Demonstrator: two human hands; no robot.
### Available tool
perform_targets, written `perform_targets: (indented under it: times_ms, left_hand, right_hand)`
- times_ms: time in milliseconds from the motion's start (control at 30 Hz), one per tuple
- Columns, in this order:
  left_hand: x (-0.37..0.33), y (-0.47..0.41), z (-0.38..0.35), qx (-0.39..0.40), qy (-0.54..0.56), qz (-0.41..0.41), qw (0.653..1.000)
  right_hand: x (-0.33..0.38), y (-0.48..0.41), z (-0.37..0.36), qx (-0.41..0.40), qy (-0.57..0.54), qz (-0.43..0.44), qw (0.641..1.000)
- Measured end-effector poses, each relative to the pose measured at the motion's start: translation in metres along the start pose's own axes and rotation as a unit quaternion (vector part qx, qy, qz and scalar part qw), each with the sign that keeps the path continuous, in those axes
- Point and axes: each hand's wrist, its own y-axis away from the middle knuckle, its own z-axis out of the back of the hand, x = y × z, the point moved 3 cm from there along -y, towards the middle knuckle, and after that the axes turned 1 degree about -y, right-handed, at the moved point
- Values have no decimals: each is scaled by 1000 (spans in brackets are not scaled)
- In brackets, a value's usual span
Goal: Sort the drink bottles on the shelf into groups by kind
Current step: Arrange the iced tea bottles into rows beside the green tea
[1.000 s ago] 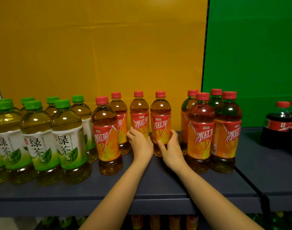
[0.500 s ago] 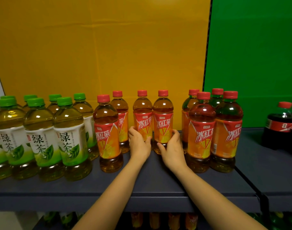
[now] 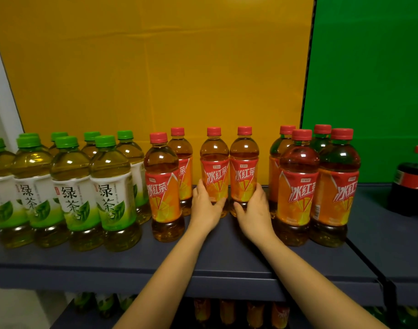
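Head view. Bottom edge: lower bottles [image 3: 227, 311], blurred, kinds not readable. Above that: dark shelf [image 3: 227, 255], both forearms reaching in over its front lip.

Left hand [image 3: 204, 207]: fingers wrapped round the low label of left tea [image 3: 213, 172], thumb across the front. Right hand [image 3: 254, 210]: same wrap on right tea [image 3: 244, 172], thumb in front, fingers round the far side. Both teas upright, side by side and touching, centre of shelf toward the back. Bases hidden by the hands, so resting or lifted: cannot tell.

Left of hands: two more red teas [image 3: 161, 186], one ahead of the other, then green teas [image 3: 72, 186] packed in two rows out to the frame edge. Right of hands: four-bottle cluster [image 3: 298, 186], red caps, tight together, just beside right wrist.

Far right, next bay: cola [image 3: 414, 181], cut by the frame. Behind: yellow panel [image 3: 155, 67], green panel [image 3: 369, 67] to its right.
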Motion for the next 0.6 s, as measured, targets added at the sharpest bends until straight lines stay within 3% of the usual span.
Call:
perform_targets:
  times_ms: [133,300,367,433,500,600]
  left_hand:
    - [-7,33,24,31,62,-21,997]
    - [15,79,69,15,201,26,979]
    - [26,87,87,-27,189,23,981]
    - [35,89,100,-59,150,12,987]
    - [42,88,109,-85,101,1,991]
    - [48,87,116,-112,45,-8,993]
  right_hand:
    - [11,18,10,17,0,50,999]
    - [39,42,9,4,14,139,990]
    - [55,44,-3,19,-20,154,988]
    - [70,43,-24,87,-64,149,983]
    - [80,43,-49,160,-87,118,976]
    - [88,41,-75,193,-105,75,973]
